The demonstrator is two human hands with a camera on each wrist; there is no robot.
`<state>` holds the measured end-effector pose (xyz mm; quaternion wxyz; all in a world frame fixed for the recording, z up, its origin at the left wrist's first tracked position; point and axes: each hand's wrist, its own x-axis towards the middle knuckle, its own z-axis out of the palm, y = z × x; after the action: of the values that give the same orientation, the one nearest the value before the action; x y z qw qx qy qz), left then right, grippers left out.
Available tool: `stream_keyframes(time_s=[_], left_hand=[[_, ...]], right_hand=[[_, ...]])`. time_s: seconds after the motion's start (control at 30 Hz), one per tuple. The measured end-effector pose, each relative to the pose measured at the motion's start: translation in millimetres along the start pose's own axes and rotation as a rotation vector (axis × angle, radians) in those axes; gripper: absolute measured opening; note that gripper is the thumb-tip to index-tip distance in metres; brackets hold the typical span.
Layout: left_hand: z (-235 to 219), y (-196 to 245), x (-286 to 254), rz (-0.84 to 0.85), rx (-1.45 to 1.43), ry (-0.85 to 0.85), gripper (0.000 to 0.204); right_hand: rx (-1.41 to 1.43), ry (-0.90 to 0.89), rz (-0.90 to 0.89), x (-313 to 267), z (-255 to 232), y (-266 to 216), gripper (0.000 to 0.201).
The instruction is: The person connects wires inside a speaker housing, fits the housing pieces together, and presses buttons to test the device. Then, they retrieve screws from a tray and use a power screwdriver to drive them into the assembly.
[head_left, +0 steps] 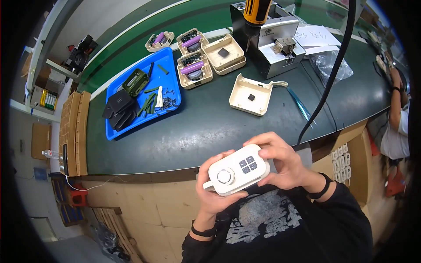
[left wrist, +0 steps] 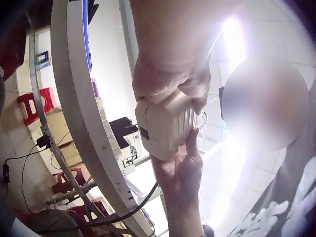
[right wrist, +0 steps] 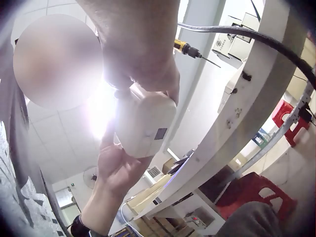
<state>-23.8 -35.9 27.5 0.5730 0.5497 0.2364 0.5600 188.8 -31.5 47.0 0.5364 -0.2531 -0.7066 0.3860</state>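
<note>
Both hands grip a cream-white plastic device just in front of the table's near edge. Its upper face carries a round speaker-like disc and several dark square buttons. My left hand holds the end by the disc, thumb along the near side. At the button end my right hand has its thumb low and fingers over the far edge. The left wrist view shows ridges along one side of the casing. A small dark rectangle sits on the casing in the right wrist view.
An open cream shell lies beyond the hands, near tweezers. Half-cases with purple cells stand farther back. A blue tray holds black and green parts. An electric screwdriver hangs before a metal machine; a black cable crosses the right.
</note>
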Motion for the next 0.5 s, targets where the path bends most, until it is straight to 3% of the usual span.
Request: stream_keyframes(time_s=[0.3, 0.5], left_hand=[[2.1, 5.5, 1.8, 0.063, 0.140, -0.022, 0.083], [0.0, 6.7, 2.3, 0.083, 0.168, -0.041, 0.083]], right_hand=[[0.057, -0.034, 0.017, -0.9, 1.0, -2.3, 0.039], [0.096, -0.033, 0.042, -2.1, 2.5, -3.9, 0.041]])
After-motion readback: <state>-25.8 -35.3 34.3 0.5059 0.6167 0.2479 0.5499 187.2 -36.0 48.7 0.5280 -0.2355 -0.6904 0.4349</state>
